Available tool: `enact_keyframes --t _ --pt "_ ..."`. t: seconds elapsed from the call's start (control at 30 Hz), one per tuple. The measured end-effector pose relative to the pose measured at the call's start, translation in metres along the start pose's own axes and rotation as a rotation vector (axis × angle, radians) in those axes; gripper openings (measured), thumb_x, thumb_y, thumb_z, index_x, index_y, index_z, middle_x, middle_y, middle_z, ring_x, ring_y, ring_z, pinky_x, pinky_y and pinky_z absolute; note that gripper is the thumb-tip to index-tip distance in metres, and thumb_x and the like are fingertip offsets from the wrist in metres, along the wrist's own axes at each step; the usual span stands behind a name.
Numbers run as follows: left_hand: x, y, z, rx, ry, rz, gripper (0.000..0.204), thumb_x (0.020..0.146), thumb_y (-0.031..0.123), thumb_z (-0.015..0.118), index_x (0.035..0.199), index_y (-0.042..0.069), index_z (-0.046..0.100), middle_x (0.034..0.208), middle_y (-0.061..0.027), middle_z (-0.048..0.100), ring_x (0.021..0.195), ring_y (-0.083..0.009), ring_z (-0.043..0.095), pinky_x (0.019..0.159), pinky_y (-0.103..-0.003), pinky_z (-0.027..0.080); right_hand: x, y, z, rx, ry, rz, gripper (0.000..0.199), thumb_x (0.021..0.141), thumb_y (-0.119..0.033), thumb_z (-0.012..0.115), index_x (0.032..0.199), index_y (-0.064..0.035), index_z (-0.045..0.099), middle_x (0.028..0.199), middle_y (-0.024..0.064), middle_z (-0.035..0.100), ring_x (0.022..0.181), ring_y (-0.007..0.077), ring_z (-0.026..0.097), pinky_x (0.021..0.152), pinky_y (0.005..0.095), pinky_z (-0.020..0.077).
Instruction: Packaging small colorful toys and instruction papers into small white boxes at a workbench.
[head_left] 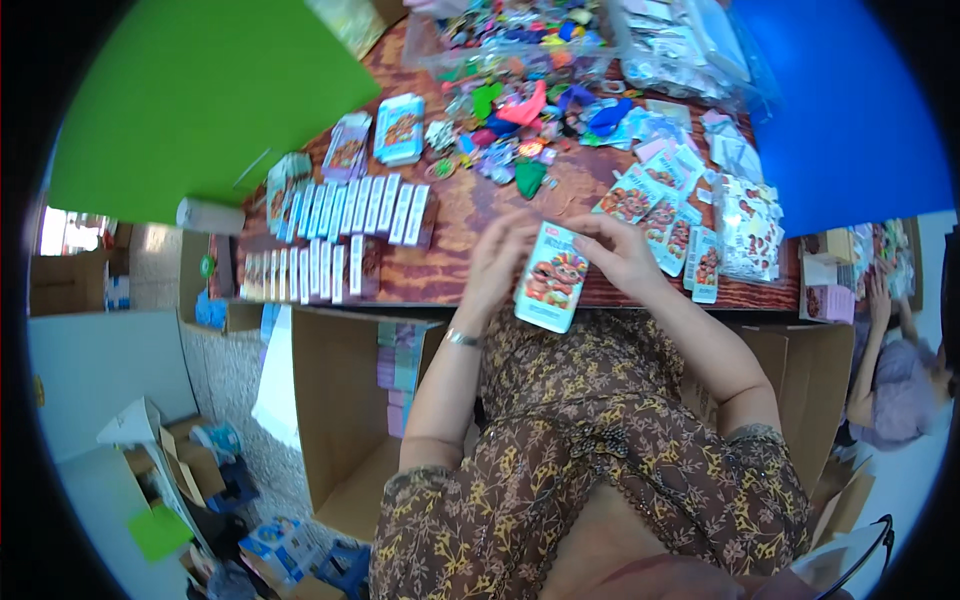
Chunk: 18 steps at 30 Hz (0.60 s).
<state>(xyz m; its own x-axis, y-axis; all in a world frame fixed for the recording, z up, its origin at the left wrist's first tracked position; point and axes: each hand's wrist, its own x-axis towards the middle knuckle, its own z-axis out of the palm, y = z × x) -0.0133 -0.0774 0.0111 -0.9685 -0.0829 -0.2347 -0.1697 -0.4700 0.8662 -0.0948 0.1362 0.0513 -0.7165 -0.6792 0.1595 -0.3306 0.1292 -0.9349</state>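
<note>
A tabletop with a dark red wood pattern (pixel 455 235) spreads in front of the seated person, between a green panel (pixel 210 130) at left and a blue panel (pixel 840 120) at right. Below the table's near edge stands an open cardboard carton (pixel 335 430). At the far side, a clear plastic tub (pixel 430 57) holds many small coloured pieces, with a loose pile (pixel 525 110) spilling in front. At left, slim boxes stand side by side in two rows (pixel 370 205); at right lie overlapping printed packets (pixel 630 195).

Both hands meet at the table's near edge. The right hand (pixel 620 252) grips the upper right of one slim printed box (pixel 553 280), thumb on its front. The left hand (pixel 497 262) is blurred at its upper left; whether it grips cannot be told.

The step in hand seems to be handling this single box; moving it calls for a steady right-hand hold.
</note>
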Motion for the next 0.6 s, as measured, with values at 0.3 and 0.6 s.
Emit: enact_keyframes --t 0.3,0.6 --pt "0.003 -0.014 0.041 0.517 0.106 0.626 0.103 0.072 0.01 0.091 0.151 -0.001 0.025 0.152 -0.0189 0.038 0.138 -0.0281 0.046 0.113 -0.041 0.042 0.016 0.004 0.035 0.54 0.181 0.304 0.031 0.1 -0.008 0.06 0.13 -0.0024 0.061 0.112 0.0065 0.067 0.1 0.0127 0.064 0.088 0.0296 0.0528" --pt "0.015 -0.026 0.01 0.908 0.097 0.488 0.08 0.075 0.007 0.089 0.138 0.003 0.04 0.123 -0.0094 0.058 0.104 -0.0169 0.064 0.09 -0.032 0.055 0.074 0.09 -0.178 -0.562 0.456 0.159 0.023 0.096 -0.027 0.063 0.107 -0.0094 0.074 0.093 0.0143 0.074 0.083 0.0331 0.072 0.073 0.0426 0.0554"
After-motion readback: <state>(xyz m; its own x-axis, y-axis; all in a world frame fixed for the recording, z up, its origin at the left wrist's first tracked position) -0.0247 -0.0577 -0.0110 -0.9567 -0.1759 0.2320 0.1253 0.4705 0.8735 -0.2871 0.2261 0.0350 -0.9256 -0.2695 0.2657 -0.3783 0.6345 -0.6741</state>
